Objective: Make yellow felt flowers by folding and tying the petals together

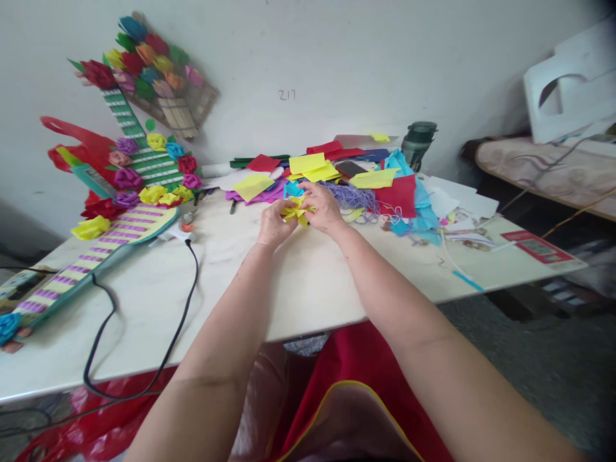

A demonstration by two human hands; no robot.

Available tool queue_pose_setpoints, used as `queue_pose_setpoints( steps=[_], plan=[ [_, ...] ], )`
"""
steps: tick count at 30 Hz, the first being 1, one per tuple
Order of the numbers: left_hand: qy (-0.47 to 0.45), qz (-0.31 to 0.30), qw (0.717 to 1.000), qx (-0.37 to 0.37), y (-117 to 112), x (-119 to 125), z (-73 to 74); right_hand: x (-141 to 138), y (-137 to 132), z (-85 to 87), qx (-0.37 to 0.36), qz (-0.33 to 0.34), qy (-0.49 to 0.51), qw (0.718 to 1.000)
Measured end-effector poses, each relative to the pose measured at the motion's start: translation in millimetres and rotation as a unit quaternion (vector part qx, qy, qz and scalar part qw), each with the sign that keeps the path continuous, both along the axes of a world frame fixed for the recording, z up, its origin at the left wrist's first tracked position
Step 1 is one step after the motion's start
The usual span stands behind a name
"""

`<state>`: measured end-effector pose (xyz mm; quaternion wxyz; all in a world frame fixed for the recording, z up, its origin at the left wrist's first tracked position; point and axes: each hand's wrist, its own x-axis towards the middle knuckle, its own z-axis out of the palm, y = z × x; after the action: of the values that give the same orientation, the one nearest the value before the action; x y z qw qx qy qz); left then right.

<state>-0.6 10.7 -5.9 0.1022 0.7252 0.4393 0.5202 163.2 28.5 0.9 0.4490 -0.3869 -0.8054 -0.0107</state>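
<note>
A small folded yellow paper flower [296, 210] is pinched between both hands over the far middle of the white table [308, 282]. My left hand [273, 226] grips its left side with curled fingers. My right hand [323, 206] holds its right side, fingers closed on the petals. Just behind the hands lies a heap of coloured paper squares [312, 168] in yellow, red, purple and blue, with a tangle of purple string [353, 196] beside it.
A striped craft piece decorated with paper flowers [135, 192] lies at the left, and another leans on the wall [158, 70]. A black cord [144, 333] loops over the table's left front. A dark green bottle [418, 142] stands at the back. A bed [543, 170] is at right.
</note>
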Motion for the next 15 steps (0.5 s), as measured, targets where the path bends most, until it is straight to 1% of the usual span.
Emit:
queue_pose_setpoints(
  steps=[3, 5, 11, 15],
  plan=[
    [0.002, 0.006, 1.0, -0.003, 4, -1, -2.4, 0, 3, -2.8, 0.016, 0.003, 0.002, 1.0],
    [-0.001, 0.008, 1.0, -0.012, 4, -1, -1.8, 0, 3, -3.7, 0.013, 0.005, -0.001, 1.0],
    [-0.015, 0.002, 0.999, -0.04, -1, 0, 4.4, 0, 1, -2.9, 0.004, 0.009, -0.02, 1.0],
    [-0.035, 0.012, 0.997, -0.069, -5, 2, 8.3, 0, 1, -1.7, -0.006, 0.014, -0.034, 0.999]
  ],
)
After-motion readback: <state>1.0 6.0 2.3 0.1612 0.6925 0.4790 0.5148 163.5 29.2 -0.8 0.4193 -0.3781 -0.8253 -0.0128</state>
